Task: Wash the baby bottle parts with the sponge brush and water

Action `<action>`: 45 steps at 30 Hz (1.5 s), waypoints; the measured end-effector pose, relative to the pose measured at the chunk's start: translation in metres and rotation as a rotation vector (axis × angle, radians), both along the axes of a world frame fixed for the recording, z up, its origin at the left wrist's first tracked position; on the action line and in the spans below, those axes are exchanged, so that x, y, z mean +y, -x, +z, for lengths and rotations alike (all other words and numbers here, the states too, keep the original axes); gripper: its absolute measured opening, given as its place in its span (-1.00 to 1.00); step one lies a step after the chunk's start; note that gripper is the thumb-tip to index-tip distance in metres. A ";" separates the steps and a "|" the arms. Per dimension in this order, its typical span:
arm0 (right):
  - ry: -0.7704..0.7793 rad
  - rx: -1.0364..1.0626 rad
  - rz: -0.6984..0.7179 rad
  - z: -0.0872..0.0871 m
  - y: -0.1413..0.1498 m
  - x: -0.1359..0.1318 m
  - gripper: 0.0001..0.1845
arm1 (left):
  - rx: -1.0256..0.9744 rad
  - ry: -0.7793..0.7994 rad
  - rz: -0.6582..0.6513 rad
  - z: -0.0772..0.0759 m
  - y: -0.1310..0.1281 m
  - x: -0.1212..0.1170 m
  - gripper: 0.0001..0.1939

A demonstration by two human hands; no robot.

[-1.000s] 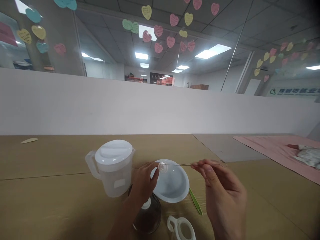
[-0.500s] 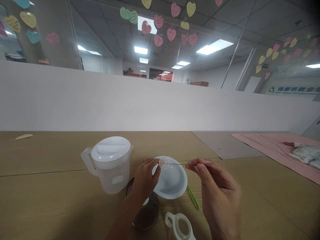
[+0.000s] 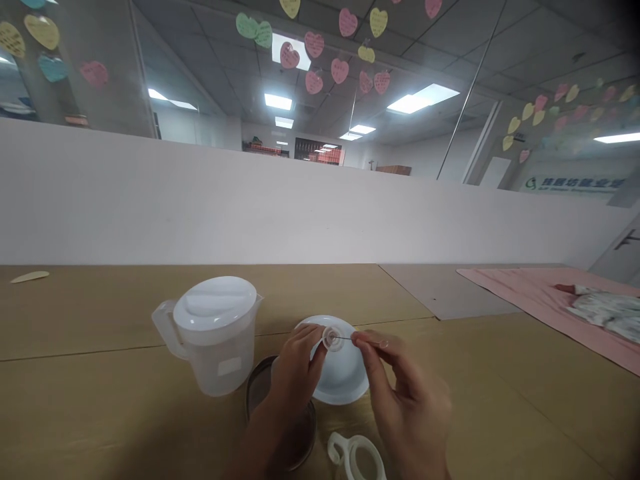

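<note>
My left hand pinches a small clear round cap above a white bowl. My right hand is closed in a pinch on a thin wire, whose tip meets the middle of the cap. The two hands are almost touching. Under my left wrist stands a dark glass vessel, partly hidden. A lidded translucent white pitcher stands to the left of the hands.
A small white ring-shaped part with a handle lies at the bottom edge. The tan tabletop runs back to a white partition. A pink cloth with bundled fabric lies far right. A pale flat piece lies far left.
My right hand has moved left along the wire, close up to the cap, so the long stretch of wire between the hands is gone. The view has shifted slightly.
</note>
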State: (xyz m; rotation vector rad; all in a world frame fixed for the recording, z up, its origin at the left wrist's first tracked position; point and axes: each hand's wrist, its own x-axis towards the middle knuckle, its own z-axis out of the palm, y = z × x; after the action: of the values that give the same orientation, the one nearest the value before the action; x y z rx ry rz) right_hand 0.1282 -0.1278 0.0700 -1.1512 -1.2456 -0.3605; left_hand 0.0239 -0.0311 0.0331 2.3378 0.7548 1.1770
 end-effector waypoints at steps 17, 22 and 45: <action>0.058 -0.233 -0.092 0.003 -0.004 -0.007 -0.86 | -0.035 -0.140 -0.028 0.013 0.007 -0.006 -0.71; 0.099 -0.458 -0.224 -0.001 -0.020 -0.020 -0.85 | -0.026 -0.431 -0.023 0.014 0.007 -0.007 -0.72; 0.167 -0.476 -0.319 -0.012 -0.011 -0.028 -0.73 | -0.054 -0.260 -0.186 0.024 0.014 -0.028 -0.75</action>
State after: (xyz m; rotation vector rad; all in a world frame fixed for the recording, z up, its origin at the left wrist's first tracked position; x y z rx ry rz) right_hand 0.1392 -0.1556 0.0580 -1.4665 -1.5229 -0.8176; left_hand 0.0101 -0.0586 0.0570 2.5077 0.3742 1.3145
